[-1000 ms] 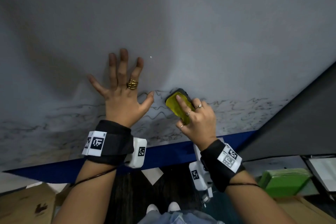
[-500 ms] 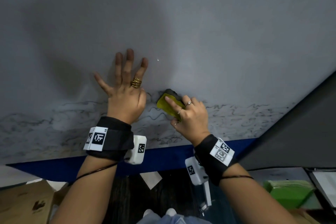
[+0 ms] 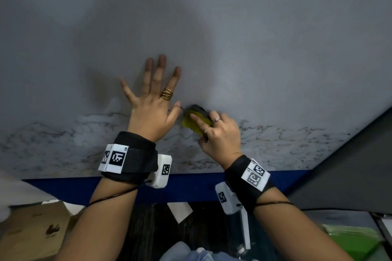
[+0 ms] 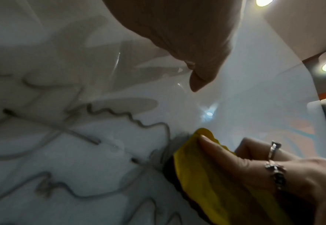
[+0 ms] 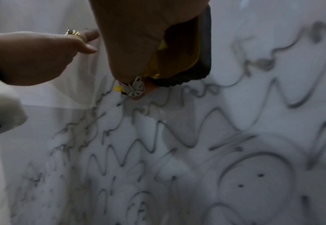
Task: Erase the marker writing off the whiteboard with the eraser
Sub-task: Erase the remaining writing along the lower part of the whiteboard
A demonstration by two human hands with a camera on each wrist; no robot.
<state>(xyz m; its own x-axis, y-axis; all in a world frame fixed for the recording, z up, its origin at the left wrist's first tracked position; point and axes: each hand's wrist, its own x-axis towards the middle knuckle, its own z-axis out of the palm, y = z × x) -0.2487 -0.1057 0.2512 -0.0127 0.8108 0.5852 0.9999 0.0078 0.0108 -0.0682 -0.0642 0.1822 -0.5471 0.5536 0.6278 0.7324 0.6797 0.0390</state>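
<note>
Eraser (image 3: 196, 122): yellow-backed, flat on the whiteboard (image 3: 254, 48); has slid left to just beside the left thumb.
Right hand (image 3: 219, 135): fingers curled over the eraser, pressing it.
Left hand (image 3: 152, 110): spread wide, braced on the board.
Marker writing (image 5: 177, 137): lower band remains; erasing unfinished.

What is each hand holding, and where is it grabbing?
The right hand grips the eraser by its yellow back, fingers laid over it. The left hand holds nothing; it lies flat on the whiteboard.
</note>
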